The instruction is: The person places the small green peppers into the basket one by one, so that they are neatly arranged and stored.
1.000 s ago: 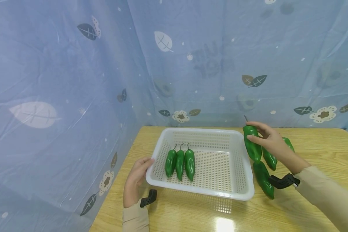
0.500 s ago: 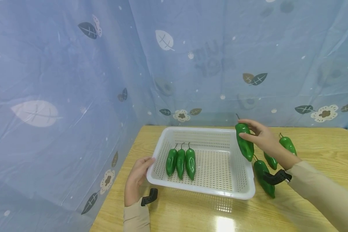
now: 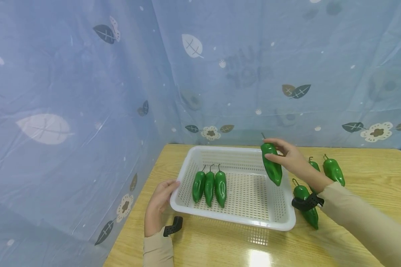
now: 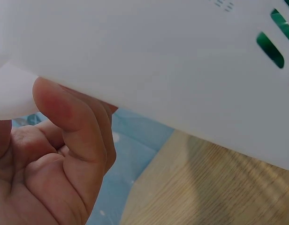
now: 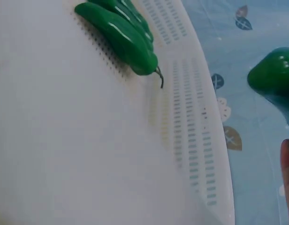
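My left hand (image 3: 161,196) grips the left rim of a white plastic basket (image 3: 232,219), its fingers (image 4: 72,110) curled under the edge in the left wrist view. Inside the basket, three green peppers (image 3: 209,187) lie side by side towards the left, stems pointing to the back. Between thumb and fingers, my right hand (image 3: 287,155) pinches another green pepper (image 3: 271,165) over the basket's right side, stem up and tip slanting down. Part of that held pepper (image 5: 276,70) shows at the edge of the right wrist view.
On the wooden table (image 3: 374,174) right of the basket lie three more green peppers, one near the front (image 3: 309,215), one partly behind my wrist and one farther right (image 3: 334,172). A blue patterned curtain (image 3: 220,74) hangs behind and to the left.
My right hand has carried its pepper leftwards from above the loose peppers to over the basket's right side. My left hand keeps its grip on the rim.
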{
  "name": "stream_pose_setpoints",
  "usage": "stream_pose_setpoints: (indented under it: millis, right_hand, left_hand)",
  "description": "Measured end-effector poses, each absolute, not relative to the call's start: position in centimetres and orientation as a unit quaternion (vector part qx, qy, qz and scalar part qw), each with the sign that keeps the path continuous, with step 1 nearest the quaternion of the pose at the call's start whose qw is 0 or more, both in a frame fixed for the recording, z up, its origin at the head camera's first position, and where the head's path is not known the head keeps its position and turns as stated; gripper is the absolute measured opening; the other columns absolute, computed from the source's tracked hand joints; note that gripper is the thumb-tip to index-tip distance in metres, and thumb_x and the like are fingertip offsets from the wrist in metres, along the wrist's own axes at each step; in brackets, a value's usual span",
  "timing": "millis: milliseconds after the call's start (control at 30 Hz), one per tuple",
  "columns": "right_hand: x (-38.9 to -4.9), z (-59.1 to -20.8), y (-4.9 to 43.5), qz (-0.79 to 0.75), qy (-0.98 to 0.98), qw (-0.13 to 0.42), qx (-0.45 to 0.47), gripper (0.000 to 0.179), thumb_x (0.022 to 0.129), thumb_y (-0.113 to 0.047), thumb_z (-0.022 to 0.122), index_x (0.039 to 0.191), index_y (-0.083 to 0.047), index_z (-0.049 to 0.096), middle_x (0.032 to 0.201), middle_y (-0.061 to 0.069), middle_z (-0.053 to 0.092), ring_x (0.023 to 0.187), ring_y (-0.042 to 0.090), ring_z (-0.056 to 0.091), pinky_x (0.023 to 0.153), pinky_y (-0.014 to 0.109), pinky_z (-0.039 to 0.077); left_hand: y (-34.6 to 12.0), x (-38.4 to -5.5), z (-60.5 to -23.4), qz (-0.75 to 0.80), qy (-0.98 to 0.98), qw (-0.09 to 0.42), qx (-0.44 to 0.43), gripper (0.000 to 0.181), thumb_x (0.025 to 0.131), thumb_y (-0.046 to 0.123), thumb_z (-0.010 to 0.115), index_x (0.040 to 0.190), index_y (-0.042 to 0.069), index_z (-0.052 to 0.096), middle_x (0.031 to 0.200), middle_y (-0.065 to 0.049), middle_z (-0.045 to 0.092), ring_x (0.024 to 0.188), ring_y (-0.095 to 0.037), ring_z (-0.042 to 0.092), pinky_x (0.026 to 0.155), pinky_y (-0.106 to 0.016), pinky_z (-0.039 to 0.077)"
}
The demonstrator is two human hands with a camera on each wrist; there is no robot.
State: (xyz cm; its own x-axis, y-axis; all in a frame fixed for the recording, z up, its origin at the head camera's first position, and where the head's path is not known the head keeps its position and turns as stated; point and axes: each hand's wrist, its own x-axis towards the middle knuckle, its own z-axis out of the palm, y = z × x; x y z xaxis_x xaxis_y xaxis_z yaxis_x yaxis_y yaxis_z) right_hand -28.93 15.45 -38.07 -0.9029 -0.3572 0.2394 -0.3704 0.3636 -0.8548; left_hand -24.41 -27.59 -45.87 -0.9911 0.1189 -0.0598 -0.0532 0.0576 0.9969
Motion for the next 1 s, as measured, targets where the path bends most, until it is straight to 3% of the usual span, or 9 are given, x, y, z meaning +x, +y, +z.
stream_pose_setpoints:
  millis: [200, 400, 1000]
  right_hand:
    - [-29.3, -37.9, 14.8, 0.518, -0.829, -0.007, 0.211, 0.056, 0.094, -0.028, 0.059, 0.143, -0.009, 0.038, 0.149, 0.017, 0.032, 0.137, 0.042, 0.029, 0.099, 0.058, 0.039]
    - [-29.9, -38.1, 14.0, 0.521, -0.825, -0.005, 0.219, 0.054, 0.095, -0.025, 0.059, 0.142, -0.007, 0.039, 0.141, 0.019, 0.04, 0.134, 0.042, 0.034, 0.098, 0.058, 0.04]
    - [-31.0, -38.8, 11.1, 0.533, -0.813, -0.027, 0.232, 0.051, 0.094, -0.022, 0.059, 0.14, -0.007, 0.042, 0.139, 0.021, 0.043, 0.131, 0.043, 0.038, 0.095, 0.057, 0.043]
  left_hand:
    - [-27.6, -24.4, -45.7, 0.687, 0.724, 0.06, 0.022, 0.043, 0.099, 0.021, 0.048, 0.127, -0.012, 0.051, 0.119, -0.03, 0.059, 0.102, -0.036, 0.065, 0.081, -0.042, 0.056]
    - [-27.6, -24.4, -45.8, 0.688, 0.723, 0.062, 0.016, 0.041, 0.099, 0.02, 0.048, 0.126, -0.011, 0.051, 0.119, -0.03, 0.06, 0.1, -0.035, 0.066, 0.08, -0.042, 0.056]
    - [-27.4, -24.3, -45.8, 0.69, 0.721, 0.062, 0.011, 0.043, 0.098, 0.02, 0.051, 0.128, -0.011, 0.05, 0.12, -0.028, 0.06, 0.101, -0.033, 0.066, 0.081, -0.041, 0.056]
